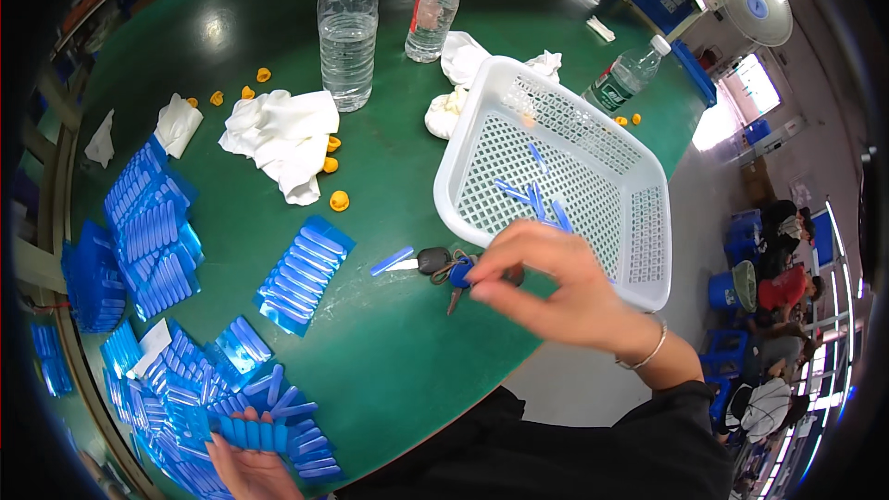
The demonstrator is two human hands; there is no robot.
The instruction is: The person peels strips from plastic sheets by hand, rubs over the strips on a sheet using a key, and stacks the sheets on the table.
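At the lower left, my left hand [255,470] is closed on a blue film sheet with strips [248,433], above a heap of similar blue sheets and loose strips [181,389]. My right hand [565,282] hovers by the near side of a white mesh basket [449,187], thumb and forefinger pinched together. Whatever is between those fingertips is too small to make out. Just left of them lies a bunch of keys [433,261] with a blue tag, partly hidden by the hand. Beside the keys is one loose blue strip [392,261]. Several blue strips [535,196] lie inside the basket.
Another strip sheet [304,275] lies mid-table, with more sheets [153,231] farther left. Crumpled white cloth [282,139] and small yellow caps [339,201] are scattered behind. A large water bottle [348,51] and two smaller bottles [433,14] stand toward the back. People sit far right.
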